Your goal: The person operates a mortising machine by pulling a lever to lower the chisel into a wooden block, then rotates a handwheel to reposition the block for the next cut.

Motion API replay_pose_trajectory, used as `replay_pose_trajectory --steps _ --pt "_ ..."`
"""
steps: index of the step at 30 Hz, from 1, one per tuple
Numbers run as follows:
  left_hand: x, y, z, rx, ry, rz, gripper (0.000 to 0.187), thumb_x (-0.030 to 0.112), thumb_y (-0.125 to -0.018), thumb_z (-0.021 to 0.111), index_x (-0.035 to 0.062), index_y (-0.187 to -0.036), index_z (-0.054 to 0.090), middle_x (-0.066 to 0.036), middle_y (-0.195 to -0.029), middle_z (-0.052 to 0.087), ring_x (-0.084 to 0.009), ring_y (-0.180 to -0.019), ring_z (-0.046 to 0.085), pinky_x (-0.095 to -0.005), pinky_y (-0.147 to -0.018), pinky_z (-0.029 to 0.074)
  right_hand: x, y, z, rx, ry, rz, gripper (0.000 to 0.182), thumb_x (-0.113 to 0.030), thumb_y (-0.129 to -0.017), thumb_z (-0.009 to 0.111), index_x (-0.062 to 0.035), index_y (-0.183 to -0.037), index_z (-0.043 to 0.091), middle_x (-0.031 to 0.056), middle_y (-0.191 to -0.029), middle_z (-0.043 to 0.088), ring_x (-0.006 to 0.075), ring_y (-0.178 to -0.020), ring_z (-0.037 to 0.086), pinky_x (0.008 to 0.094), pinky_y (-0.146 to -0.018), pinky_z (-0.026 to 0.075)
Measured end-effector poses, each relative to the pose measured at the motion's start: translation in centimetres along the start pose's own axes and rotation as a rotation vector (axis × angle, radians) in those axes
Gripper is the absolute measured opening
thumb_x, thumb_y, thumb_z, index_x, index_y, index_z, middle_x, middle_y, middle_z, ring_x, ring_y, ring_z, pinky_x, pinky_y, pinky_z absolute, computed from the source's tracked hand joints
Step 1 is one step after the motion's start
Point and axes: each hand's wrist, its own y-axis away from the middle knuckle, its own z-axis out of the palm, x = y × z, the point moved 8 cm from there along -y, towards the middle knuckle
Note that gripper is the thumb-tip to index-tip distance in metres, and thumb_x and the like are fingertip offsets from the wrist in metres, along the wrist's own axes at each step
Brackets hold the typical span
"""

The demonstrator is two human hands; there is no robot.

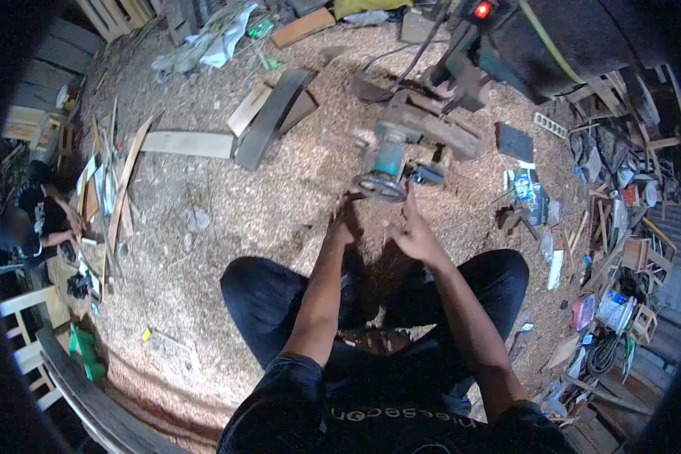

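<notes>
A green power tool (388, 157) with a round metal wheel or base (380, 188) stands before me on the wood shavings, beside a rough wooden block (439, 129). My left hand (346, 221) is at the near left side of the round part; its fingers are dark and partly hidden, so their grip is unclear. On the other side, my right hand (415, 233) has its thumb and fingers spread, with the fingertips near the tool's dark handle (427, 174). Nothing shows inside that hand.
Planks (272, 119) lie ahead to the left, and scrap wood (129, 174) further left. Another person (41, 208) is at the far left. A machine (537, 45) stands at the upper right. Clutter and a cable coil (602, 356) line the right side.
</notes>
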Motion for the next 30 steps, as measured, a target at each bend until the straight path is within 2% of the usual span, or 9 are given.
replay_pose_trajectory --steps 7,8,12,15,16,19,20,24,30 --pt "0.6 0.5 -1.0 -0.095 -0.139 0.038 0.107 0.034 -0.080 0.067 0.0020 -0.158 0.002 -0.020 -0.166 -0.004 -0.0373 -0.154 0.001 -0.0586 -0.121 0.010 0.5 -0.6 0.1 0.038 -0.009 -0.053 0.102 -0.017 -0.096 0.065 0.0032 -0.154 -0.017 0.0300 -0.159 0.021 0.0314 -0.149 0.021 0.0410 -0.121 0.019" --pt "-3.2 -3.1 4.5 0.052 -0.209 0.135 0.099 0.033 -0.083 0.062 0.0029 -0.159 0.005 -0.018 -0.167 -0.002 -0.0360 -0.154 0.007 -0.0585 -0.121 0.012 0.6 -0.7 0.1 0.050 -0.004 -0.099 0.101 -0.017 -0.096 0.065 0.0033 -0.154 -0.015 0.0302 -0.159 0.021 0.0314 -0.149 0.022 0.0409 -0.121 0.019" --pt "1.7 1.6 -4.4 -0.065 0.088 -0.143 0.090 0.026 -0.085 0.057 0.0045 -0.159 0.010 -0.015 -0.166 0.012 -0.0291 -0.152 0.019 -0.0559 -0.121 0.016 1.8 -0.4 -0.1 0.082 0.017 -0.135 0.098 -0.022 -0.096 0.065 0.0046 -0.155 -0.009 0.0321 -0.159 0.018 0.0338 -0.150 0.021 0.0393 -0.121 0.019" --pt "0.5 1.6 -5.2 0.074 0.083 -0.048 0.087 0.023 -0.086 0.058 0.0044 -0.158 0.013 -0.014 -0.166 0.015 -0.0288 -0.152 0.019 -0.0559 -0.122 0.015 1.3 -0.2 -0.7 0.059 0.099 -0.076 0.098 -0.025 -0.095 0.065 0.0067 -0.155 -0.006 0.0336 -0.159 0.017 0.0360 -0.150 0.022 0.0383 -0.121 0.020" --pt "1.9 3.3 -7.4 0.133 -0.001 -0.067 0.086 0.021 -0.086 0.061 0.0027 -0.157 0.016 -0.020 -0.161 0.028 -0.0338 -0.145 0.034 -0.0512 -0.120 0.025 1.1 -0.1 -0.8 0.036 0.059 -0.052 0.098 -0.027 -0.095 0.065 0.0069 -0.155 -0.005 0.0348 -0.158 0.017 0.0373 -0.150 0.021 0.0370 -0.121 0.020" --pt "3.8 6.0 -12.4 0.176 0.252 -0.154 0.078 0.020 -0.086 0.062 -0.0005 -0.153 0.027 -0.026 -0.147 0.046 -0.0391 -0.132 0.050 -0.0435 -0.113 0.038 1.2 -0.1 -0.9 0.053 0.058 -0.067 0.099 -0.017 -0.089 0.065 0.0046 -0.156 -0.004 0.0325 -0.158 0.021 0.0367 -0.149 0.025 0.0359 -0.121 0.021" --pt "2.2 4.8 -12.1 0.535 0.192 0.055 0.064 0.020 -0.087 0.064 -0.0036 -0.144 0.044 -0.028 -0.131 0.060 -0.0412 -0.119 0.060 -0.0383 -0.104 0.047 1.1 -0.1 -1.1 0.097 0.067 -0.056 0.096 -0.016 -0.088 0.065 0.0048 -0.156 0.000 0.0316 -0.159 0.021 0.0372 -0.149 0.025 0.0368 -0.122 0.020" --pt "4.4 7.7 -15.7 0.504 0.491 0.055 0.051 0.011 -0.093 0.058 -0.0028 -0.141 0.049 -0.021 -0.128 0.064 -0.0272 -0.114 0.064 -0.0357 -0.100 0.049 0.9 1.1 -1.6 0.149 0.144 -0.090 0.088 -0.016 -0.088 0.064 0.0058 -0.155 0.010 0.0313 -0.159 0.020 0.0393 -0.150 0.021 0.0382 -0.123 0.017" --pt "9.0 11.8 -19.3 0.530 0.553 0.198 0.036 0.008 -0.094 0.057 -0.0047 -0.128 0.060 -0.018 -0.117 0.069 -0.0252 -0.106 0.067 -0.0334 -0.095 0.050 -0.2 4.9 -4.3 0.292 0.064 -0.101 0.081 -0.021 -0.088 0.065 0.0032 -0.153 0.023 0.0320 -0.145 0.044 0.0416 -0.136 0.044 0.0432 -0.114 0.036"
